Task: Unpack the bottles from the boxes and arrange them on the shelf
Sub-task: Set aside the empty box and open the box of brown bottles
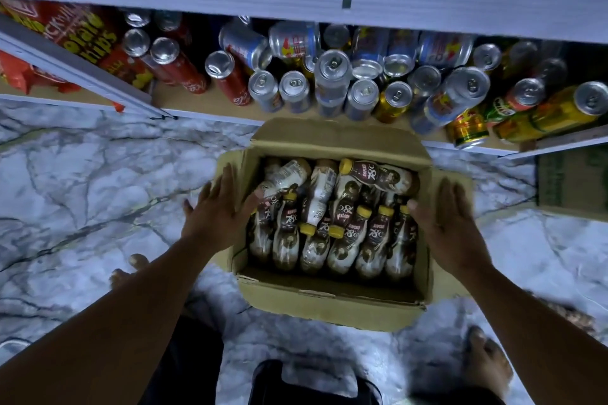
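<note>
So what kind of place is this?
Probably a small shop or stockroom: a low shelf crowded with drink cans, potato chip bags beside them, and a cardboard box full of bottles on the floor.

1. Our left hand (217,214) is held flat, with the fingers straight and slightly spread, pointing forward. The thumb stretches inward toward the other hand.
2. Our right hand (450,223) mirrors it, with straight fingers close together and the thumb angled inward.
3. Our bare left forearm (115,316) and right forearm (533,316) reach forward from the lower corners, drawing closer toward the hands.
4. Our bare right foot (487,362) shows low on the right, and our left toes (130,268) show beside the left forearm.
</note>
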`<state>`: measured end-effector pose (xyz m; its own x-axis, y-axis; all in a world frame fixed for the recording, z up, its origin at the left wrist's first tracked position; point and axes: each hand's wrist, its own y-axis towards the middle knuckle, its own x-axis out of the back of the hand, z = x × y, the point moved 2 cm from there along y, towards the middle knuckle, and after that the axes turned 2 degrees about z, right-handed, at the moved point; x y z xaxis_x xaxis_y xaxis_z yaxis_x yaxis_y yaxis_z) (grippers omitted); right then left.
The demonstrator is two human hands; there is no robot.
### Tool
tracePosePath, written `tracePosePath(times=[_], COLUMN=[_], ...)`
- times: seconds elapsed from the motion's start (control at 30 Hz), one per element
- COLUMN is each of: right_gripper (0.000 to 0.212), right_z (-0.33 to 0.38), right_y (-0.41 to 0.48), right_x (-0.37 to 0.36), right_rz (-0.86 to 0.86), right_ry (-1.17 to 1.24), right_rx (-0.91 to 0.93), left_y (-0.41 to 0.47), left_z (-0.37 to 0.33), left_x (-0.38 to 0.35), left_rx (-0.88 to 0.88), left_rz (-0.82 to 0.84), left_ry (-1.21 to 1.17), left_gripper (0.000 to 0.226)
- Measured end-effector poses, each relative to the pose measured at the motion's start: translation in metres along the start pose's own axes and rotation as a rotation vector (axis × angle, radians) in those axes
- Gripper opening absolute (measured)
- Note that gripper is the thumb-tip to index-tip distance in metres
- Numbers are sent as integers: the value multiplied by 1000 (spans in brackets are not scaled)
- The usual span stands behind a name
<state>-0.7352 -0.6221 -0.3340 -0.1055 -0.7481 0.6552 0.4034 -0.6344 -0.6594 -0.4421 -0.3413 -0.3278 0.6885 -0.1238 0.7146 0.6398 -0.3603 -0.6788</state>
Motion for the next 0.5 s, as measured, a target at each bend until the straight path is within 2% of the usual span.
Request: tracePosePath(times=[0.07, 0.13, 0.3, 0.5], right_gripper=[110, 98, 87, 79], right_z=[-2, -3, -4, -9], right_y=[2, -1, 0, 3], right_x=[-13, -21, -35, -41], right_rz=[18, -25, -156, -236], right_ry=[165, 165, 179, 193], right_rx=[6, -24, -11, 45], left_y=[3, 5, 8, 10], left_z=[-1, 0, 4, 7], left_x=[-16, -27, -42, -52], left_rx=[-16, -37, -158, -253], left_rz=[64, 22, -157, -244], left_ry=[-246, -373, -470, -655], left_gripper=[90, 88, 86, 79])
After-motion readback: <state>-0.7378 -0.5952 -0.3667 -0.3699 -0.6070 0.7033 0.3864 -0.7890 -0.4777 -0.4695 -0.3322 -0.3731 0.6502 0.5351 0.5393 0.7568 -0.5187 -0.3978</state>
